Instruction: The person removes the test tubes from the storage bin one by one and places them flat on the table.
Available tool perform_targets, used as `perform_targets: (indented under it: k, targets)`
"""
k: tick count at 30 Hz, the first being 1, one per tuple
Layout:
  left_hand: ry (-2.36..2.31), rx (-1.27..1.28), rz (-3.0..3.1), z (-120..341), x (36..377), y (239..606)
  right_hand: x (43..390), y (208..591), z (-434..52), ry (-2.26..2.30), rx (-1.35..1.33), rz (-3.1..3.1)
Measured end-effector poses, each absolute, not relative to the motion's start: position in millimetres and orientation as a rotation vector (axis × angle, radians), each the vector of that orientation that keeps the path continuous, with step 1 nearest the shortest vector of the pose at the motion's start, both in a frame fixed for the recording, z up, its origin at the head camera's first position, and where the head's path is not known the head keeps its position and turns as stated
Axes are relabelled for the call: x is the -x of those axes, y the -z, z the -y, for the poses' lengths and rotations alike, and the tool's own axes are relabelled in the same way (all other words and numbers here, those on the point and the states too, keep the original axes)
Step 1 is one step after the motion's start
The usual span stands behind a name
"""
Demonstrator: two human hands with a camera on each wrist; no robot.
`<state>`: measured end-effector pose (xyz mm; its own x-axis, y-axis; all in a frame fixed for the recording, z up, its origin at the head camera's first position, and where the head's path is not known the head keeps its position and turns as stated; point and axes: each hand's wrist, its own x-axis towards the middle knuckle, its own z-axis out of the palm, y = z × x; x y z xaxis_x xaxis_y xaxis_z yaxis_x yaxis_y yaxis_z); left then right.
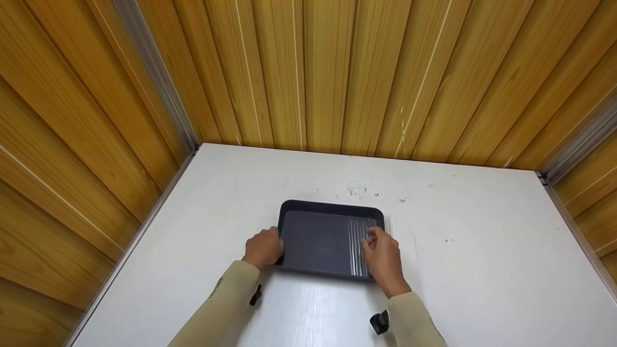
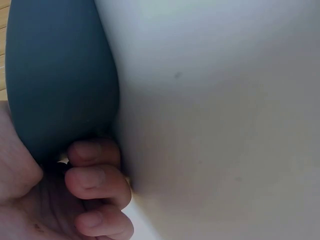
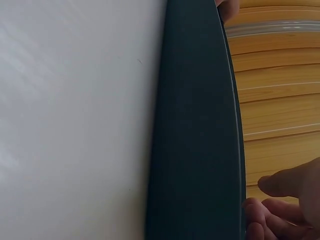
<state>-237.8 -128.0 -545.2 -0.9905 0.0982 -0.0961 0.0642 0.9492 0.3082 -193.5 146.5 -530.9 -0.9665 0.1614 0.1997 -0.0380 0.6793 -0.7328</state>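
A dark grey rectangular tray [image 1: 318, 241] with a ridged strip at its right end lies flat on the white table [image 1: 482, 250]. My left hand [image 1: 274, 248] grips the tray's left edge. In the left wrist view its fingers [image 2: 95, 180] curl against the tray's underside [image 2: 60, 80], next to the table [image 2: 215, 125]. My right hand [image 1: 375, 243] holds the right end, with its fingers bent over the ridges. The right wrist view shows the tray's side wall [image 3: 195, 125] edge-on with curled fingers [image 3: 285, 210] beside it. Nothing lies in the tray.
Wooden panel walls [image 1: 328, 72] close in the table at the back and both sides, with metal corner strips [image 1: 154, 77]. The table's left edge [image 1: 135, 241] and right edge [image 1: 573, 231] meet those walls. Black camera mounts [image 1: 380, 322] sit on both wrists.
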Motion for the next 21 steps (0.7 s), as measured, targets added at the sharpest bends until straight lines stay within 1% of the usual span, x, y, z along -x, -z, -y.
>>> perform_targets:
  k: [9, 21]
  targets:
    - [-0.456, -0.114, -2.981, 127, 238, 544, 194, 534, -142, -1.171, 0.110, 2.672]
    - [-0.465, -0.136, -2.985, 127, 237, 544, 193, 542, -138, -1.145, 0.061, 2.683]
